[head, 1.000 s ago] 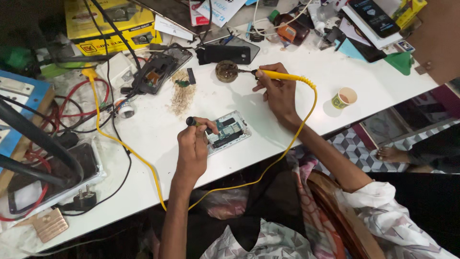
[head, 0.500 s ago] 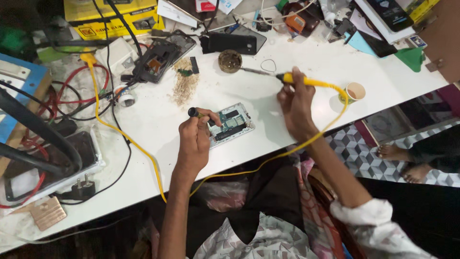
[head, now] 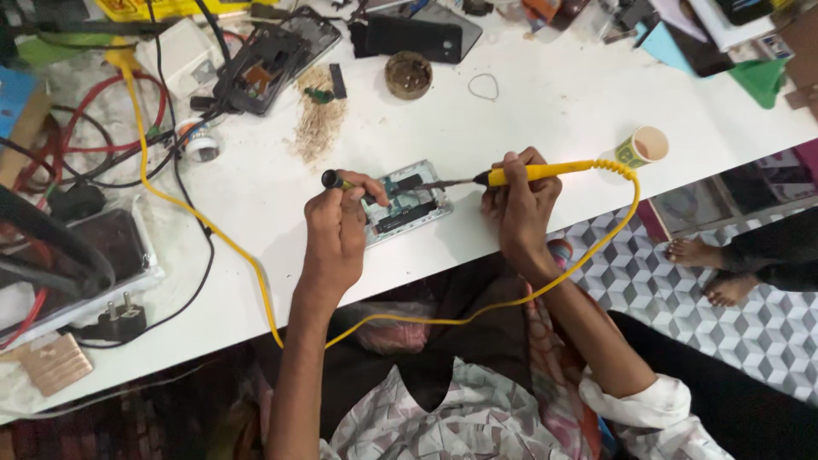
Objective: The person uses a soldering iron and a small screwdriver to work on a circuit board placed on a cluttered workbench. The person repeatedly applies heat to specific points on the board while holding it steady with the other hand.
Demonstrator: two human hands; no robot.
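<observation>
Opened phone [head: 405, 203] lies back-off near the front edge of the white worktop [head: 528, 102], circuit side up, squarely between the two hands so both can work it. Right hand [head: 518, 209], at 3 o'clock of the phone, is closed in a pen-like grip around the yellow soldering iron [head: 537, 173]; the tip reaches left onto the phone's upper board, a hold that looks chosen for fine control. Its yellow cable [head: 596, 255] loops off the edge at 3 o'clock, sags below the worktop and climbs back up at the far left, clear of the work area. Left hand [head: 336, 230], at 9 o'clock, is curled shut on a small dark-knobbed tool [head: 334, 180], fingers resting against the phone's left end, apparently steadying it; what the tool's tip does is hidden. At 12 o'clock sits a round brown tin [head: 408, 74], within easy reach of the iron. A paper cup [head: 641, 147] stands at 2 o'clock, apart from the work. At 11 o'clock a second dismantled device [head: 268, 60] lies beside a patch of tan debris [head: 317, 123]. A black plug [head: 115, 322] lies at 8 o'clock.
</observation>
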